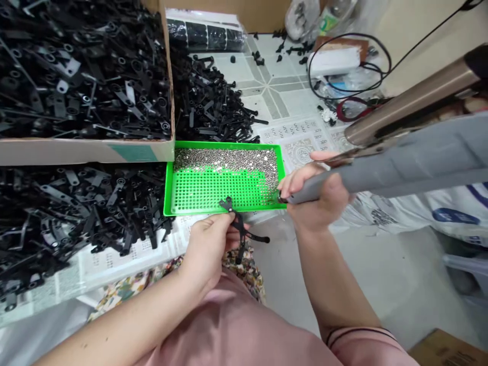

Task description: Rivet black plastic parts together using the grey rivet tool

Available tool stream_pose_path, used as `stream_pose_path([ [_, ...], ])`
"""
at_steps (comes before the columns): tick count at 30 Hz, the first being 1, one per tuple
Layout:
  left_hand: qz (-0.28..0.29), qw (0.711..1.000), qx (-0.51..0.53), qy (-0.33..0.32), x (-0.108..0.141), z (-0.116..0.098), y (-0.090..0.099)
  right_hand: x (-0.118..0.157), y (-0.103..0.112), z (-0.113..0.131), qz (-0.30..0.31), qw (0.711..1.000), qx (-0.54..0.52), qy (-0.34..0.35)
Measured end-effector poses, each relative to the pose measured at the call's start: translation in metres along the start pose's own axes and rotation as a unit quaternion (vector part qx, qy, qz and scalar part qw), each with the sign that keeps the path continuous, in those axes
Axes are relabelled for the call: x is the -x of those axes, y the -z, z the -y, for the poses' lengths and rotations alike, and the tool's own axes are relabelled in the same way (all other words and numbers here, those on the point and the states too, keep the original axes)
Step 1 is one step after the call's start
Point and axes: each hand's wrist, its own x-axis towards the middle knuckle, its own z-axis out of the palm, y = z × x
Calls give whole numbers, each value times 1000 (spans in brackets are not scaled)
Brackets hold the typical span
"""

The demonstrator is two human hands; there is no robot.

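Two bare hands are working above one patterned tablecloth (267, 101). The left hand (211, 239) is pinching one branching black plastic part (239, 223) between thumb and fingers; the part's upper end is overlapping the near rim of the green tray, and its thin arms are hanging beyond that rim. The right hand (318, 198) is closing firmly around one gray handheld driver (381, 168), whose narrow end is pointing left at the tray's near right corner. One brownish metallic cylinder (412, 101) is slanting above the driver.

One green perforated tray (282, 160) is lying between the box and the right hand. Small metal screws (229, 156), too many to count, are covering its far strip and right side, while its rows of round holes are showing nearer the person.

One cardboard box (87, 150) is standing at the left, holding a mass of black parts too dense to count. Two loose heaps are spreading outside it: a near heap (110, 208) in front and a far heap (217, 101) beyond the tray. One plastic-wrapped bundle (208, 35) is lying behind the far heap, and one looped black cable (310, 71) is resting at the far right.
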Motion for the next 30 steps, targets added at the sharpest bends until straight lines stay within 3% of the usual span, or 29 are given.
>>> stream_pose_path([
  [7,-18,1000,18,16,0,-4,-5,7,1,-9,13,999,-26,-35],
  [18,-18,999,20,-22,-3,1,-5,12,2,-11,3,1000,-23,5],
  [20,-17,999,21,-32,-3,3,-5,14,-3,-9,-18,1000,0,13],
  [25,-28,998,42,-38,-2,7,-9,22,-21,-7,-173,978,116,22],
  [30,-43,997,41,-44,-4,11,-11,18,-21,-3,-144,985,93,3],
])
